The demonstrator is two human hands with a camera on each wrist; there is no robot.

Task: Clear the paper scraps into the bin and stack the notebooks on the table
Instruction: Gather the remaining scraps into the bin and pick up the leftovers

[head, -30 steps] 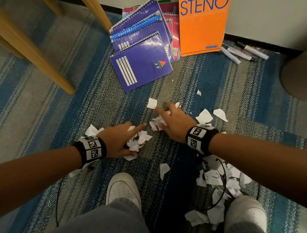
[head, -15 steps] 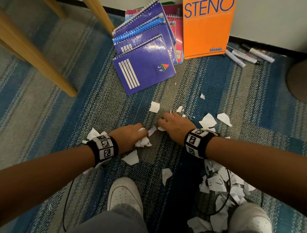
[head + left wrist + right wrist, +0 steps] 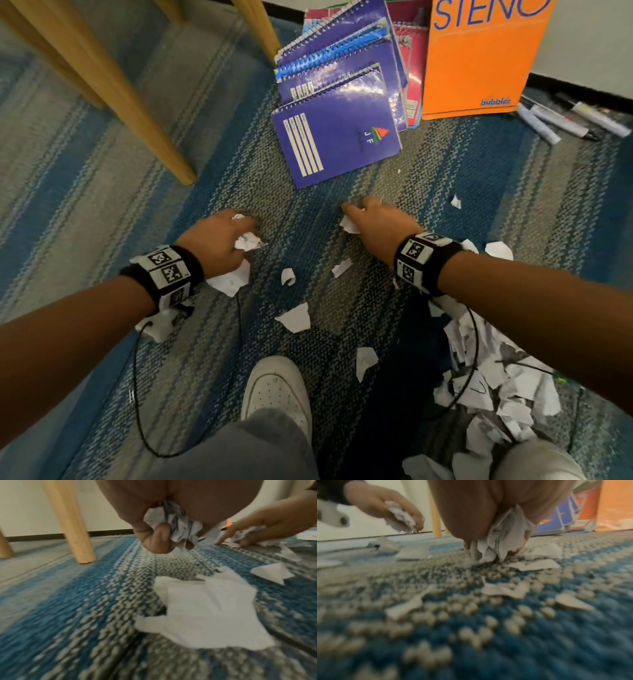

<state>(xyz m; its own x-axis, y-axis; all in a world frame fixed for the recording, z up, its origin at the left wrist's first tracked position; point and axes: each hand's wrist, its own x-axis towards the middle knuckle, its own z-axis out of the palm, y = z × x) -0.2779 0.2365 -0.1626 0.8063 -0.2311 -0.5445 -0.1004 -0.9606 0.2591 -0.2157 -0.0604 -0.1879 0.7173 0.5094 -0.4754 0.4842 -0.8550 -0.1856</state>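
Two fistfuls now: left hand [image 3: 219, 245] and right hand [image 3: 378, 226] have parted, each grip clenched on paper scraps [image 3: 180, 531]; loose scraps [image 3: 294, 320] and notebooks [image 3: 339, 144] remain on the carpet [image 3: 102, 192].

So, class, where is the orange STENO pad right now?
Head view, top right: the STENO pad leans against the wall, right of the notebooks, left of the markers.

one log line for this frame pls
left hand: grips paper scraps | right hand: grips scraps on carpet | notebooks: unstacked on floor
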